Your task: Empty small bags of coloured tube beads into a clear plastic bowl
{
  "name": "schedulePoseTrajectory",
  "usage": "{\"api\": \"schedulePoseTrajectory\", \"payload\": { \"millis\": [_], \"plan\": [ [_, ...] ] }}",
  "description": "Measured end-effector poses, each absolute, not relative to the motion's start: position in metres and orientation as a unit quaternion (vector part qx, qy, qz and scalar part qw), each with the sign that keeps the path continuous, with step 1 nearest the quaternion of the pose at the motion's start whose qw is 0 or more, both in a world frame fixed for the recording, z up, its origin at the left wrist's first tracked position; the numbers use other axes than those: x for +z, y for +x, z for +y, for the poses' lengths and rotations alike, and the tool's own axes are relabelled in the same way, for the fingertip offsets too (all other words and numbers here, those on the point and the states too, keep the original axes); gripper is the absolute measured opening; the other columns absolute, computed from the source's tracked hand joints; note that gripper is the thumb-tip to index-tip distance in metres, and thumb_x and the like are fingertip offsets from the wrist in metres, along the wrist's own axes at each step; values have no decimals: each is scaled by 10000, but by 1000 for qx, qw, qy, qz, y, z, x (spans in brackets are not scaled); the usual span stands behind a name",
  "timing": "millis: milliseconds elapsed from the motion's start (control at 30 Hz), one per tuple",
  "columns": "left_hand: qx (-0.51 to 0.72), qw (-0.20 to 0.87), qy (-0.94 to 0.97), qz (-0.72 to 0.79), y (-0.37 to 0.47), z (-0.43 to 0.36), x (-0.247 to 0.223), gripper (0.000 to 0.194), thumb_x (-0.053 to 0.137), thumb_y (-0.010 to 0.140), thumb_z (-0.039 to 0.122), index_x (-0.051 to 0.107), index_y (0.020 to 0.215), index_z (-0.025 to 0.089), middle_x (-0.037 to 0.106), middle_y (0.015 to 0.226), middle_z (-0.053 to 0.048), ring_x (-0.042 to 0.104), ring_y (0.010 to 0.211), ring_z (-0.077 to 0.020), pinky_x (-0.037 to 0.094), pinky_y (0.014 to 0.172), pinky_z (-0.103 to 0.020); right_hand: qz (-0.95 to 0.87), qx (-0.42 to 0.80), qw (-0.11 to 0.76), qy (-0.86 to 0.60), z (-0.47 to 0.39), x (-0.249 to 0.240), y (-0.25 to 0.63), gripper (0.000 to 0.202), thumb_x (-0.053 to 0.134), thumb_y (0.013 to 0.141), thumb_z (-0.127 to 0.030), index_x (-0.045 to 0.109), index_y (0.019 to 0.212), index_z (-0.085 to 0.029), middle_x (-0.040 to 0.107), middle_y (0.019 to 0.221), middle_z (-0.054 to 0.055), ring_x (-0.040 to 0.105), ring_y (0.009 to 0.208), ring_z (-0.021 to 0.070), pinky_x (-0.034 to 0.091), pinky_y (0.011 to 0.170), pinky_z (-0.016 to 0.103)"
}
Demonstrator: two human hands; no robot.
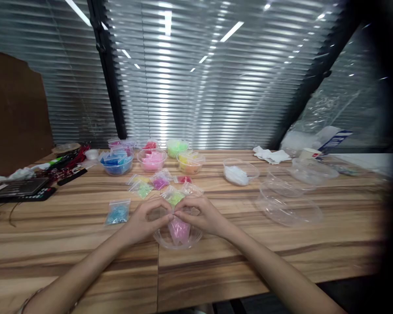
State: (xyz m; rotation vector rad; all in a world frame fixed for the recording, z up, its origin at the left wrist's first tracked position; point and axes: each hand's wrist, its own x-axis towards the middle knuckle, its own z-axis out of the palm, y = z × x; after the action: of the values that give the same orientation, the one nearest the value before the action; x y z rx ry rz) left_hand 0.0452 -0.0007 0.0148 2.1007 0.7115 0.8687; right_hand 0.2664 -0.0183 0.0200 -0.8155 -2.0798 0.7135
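Between my two hands hangs a small clear plastic bag of pink beads (pixel 179 231), its top edge pinched from both sides. My left hand (pixel 150 214) closes thumb and forefinger on the bag's upper left. On the other side my right hand (pixel 199 213) pinches it the same way, fingertips almost meeting. The bag is over a round clear plastic bowl (pixel 196 239); whether it touches the bowl I cannot tell. Just behind my fingers lies a bag with yellow-green contents (pixel 176 198). A bag of blue beads (pixel 118 213) lies flat to the left of my left hand.
Bowls of blue bags (pixel 116 163), pink bags (pixel 151 160) and yellow-orange bags (pixel 190 162) stand behind. At right are a bowl with white contents (pixel 236 174) and several clear bowls (pixel 290 209). Cords and a black keyboard-like object (pixel 26 195) lie left.
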Motion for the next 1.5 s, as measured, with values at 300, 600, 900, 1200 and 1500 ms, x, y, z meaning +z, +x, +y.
{"api": "schedulePoseTrajectory", "payload": {
  "millis": [300,600,900,1200,1500],
  "plan": [
    [359,361,809,294,45,2,9,171,553,964,304,635,898,170,643,898,-43,595,868,-191,431,814,-313,-790,284,434,-325,-18,22,264,142,630,904,-274,689,938,-150,723,903,48,663,851,167,502,786,290],
    [371,347,819,268,47,4,10,110,640,908,271,697,877,182,650,941,-54,572,1003,-221,392,931,-342,-790,275,450,-313,-17,17,264,106,649,897,-250,694,898,-153,703,854,24,649,824,160,500,797,331],
    [385,370,795,288,48,2,9,186,615,922,297,668,802,165,635,956,-63,581,959,-214,390,891,-329,-748,313,495,-312,-16,15,261,216,660,882,-269,658,1082,-186,615,778,-8,613,785,155,476,798,296],
    [376,417,778,283,46,4,3,202,603,923,345,633,824,172,605,924,-52,558,972,-228,383,867,-329,-735,333,504,-307,-18,16,261,239,675,870,-266,643,1096,-194,588,762,-21,601,773,153,464,804,302],
    [398,442,758,269,46,4,2,336,607,900,397,501,675,170,498,741,-3,469,746,-167,364,702,-273,-742,333,499,-298,-16,11,262,230,589,939,-345,631,1077,-166,532,741,-25,555,718,135,445,723,299]
  ]
}}
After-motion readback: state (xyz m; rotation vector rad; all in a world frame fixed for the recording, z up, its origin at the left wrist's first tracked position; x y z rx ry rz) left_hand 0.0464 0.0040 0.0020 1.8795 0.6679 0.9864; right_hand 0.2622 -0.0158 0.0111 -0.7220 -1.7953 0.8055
